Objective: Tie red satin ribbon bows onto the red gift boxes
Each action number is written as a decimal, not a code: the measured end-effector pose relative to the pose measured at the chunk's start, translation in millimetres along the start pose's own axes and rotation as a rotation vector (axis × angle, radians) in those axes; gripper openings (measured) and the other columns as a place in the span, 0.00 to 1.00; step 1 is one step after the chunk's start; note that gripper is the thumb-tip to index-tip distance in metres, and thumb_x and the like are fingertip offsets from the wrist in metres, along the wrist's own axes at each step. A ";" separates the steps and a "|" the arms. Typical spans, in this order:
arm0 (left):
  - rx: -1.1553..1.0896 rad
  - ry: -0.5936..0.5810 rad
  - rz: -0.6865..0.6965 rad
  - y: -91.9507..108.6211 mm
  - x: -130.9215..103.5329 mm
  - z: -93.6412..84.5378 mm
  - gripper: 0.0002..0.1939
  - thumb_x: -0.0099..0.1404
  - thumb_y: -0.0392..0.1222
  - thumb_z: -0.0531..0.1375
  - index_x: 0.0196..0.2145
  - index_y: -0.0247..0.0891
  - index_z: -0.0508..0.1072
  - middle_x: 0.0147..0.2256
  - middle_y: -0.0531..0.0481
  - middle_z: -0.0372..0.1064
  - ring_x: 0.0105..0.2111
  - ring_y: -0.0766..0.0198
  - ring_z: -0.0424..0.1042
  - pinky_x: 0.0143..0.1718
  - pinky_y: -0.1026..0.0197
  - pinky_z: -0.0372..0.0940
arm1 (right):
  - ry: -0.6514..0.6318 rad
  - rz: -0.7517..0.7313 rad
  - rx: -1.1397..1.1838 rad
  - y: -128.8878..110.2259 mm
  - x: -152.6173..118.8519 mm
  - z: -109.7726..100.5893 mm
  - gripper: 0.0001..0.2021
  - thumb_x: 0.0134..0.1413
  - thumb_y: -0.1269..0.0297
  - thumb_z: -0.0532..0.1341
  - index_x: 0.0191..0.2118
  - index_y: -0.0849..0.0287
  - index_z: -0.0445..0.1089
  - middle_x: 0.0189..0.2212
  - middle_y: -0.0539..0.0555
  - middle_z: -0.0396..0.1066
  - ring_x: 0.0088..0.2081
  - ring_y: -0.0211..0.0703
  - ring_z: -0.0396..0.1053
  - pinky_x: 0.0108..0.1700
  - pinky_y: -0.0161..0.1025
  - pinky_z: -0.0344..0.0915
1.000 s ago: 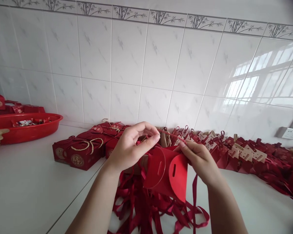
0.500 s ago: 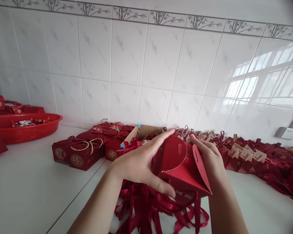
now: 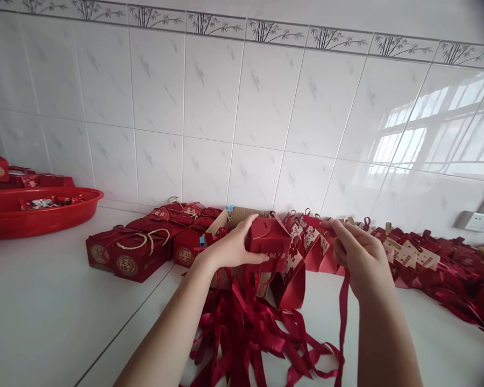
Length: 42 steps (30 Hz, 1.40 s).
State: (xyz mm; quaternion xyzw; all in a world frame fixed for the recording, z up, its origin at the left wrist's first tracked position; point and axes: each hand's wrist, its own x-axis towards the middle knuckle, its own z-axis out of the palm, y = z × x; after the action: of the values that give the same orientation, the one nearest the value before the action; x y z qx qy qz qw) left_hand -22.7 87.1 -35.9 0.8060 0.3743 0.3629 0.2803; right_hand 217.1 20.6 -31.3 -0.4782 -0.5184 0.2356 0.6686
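My left hand (image 3: 234, 247) grips a small red gift box (image 3: 273, 243) from its left side, thumb across the front and fingers over the back. The box is held up off the table with its top flaps folded over. To its right, my right hand (image 3: 358, 258) pinches a dark red ribbon (image 3: 342, 317) that hangs down toward the table. A loose heap of red ribbons (image 3: 234, 344) lies below both hands. Just under the held box stands a tapered red box (image 3: 289, 287) with a pale printed panel. Behind my left hand, an open cardboard box (image 3: 250, 216) is partly hidden.
Several finished-looking red boxes (image 3: 133, 252) with cord handles stand at left centre. A red plastic basin (image 3: 60, 217) holding small wrapped items sits at far left. Rows of tapered boxes (image 3: 411, 258) line the tiled wall at right, below a power socket (image 3: 482, 223).
The red box has moved up and away, and its flaps now lie folded over the top. My right hand has left the box, moved right, and now holds a ribbon.
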 end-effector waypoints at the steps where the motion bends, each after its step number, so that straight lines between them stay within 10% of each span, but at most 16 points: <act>1: 0.012 -0.039 -0.040 -2.4 0.1 -0.6 0.50 0.50 0.56 0.68 0.65 0.48 0.51 0.58 0.38 0.61 0.54 0.43 0.67 0.49 0.45 0.65 | -0.011 0.002 -0.012 0.2 0.1 -0.1 0.21 0.54 0.46 0.61 0.42 0.60 0.74 0.15 0.43 0.45 0.18 0.30 0.44 0.20 0.31 0.40; 12: 0.113 -0.053 0.128 0.0 -2.6 -2.3 0.46 0.55 0.49 0.66 0.66 0.53 0.48 0.68 0.48 0.38 0.67 0.47 0.43 0.64 0.44 0.47 | -0.036 -0.116 -0.008 -4.1 -4.5 13.6 0.16 0.48 0.55 0.66 0.39 0.60 0.74 0.27 0.52 0.70 0.18 0.28 0.53 0.18 0.29 0.46; 20: 0.072 0.170 0.177 14.0 0.4 13.3 0.24 0.64 0.54 0.57 0.55 0.47 0.64 0.58 0.45 0.59 0.60 0.51 0.57 0.60 0.47 0.54 | -0.028 -0.077 0.030 -3.1 -2.4 17.6 0.13 0.46 0.57 0.67 0.35 0.62 0.73 0.22 0.50 0.68 0.19 0.29 0.54 0.18 0.28 0.46; 42: 0.228 0.000 0.192 20.5 -5.5 20.3 0.21 0.68 0.52 0.51 0.57 0.51 0.65 0.53 0.46 0.54 0.57 0.51 0.56 0.60 0.45 0.56 | -0.267 -0.128 -0.172 6.3 -5.6 35.2 0.13 0.52 0.55 0.62 0.37 0.60 0.71 0.23 0.51 0.68 0.25 0.38 0.63 0.27 0.34 0.59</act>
State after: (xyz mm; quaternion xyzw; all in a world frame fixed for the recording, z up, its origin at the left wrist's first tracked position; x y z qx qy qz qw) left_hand -0.9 67.5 -34.9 0.8647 0.3343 0.3430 0.1511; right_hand 184.0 32.7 -39.3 -0.4641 -0.6502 0.2089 0.5641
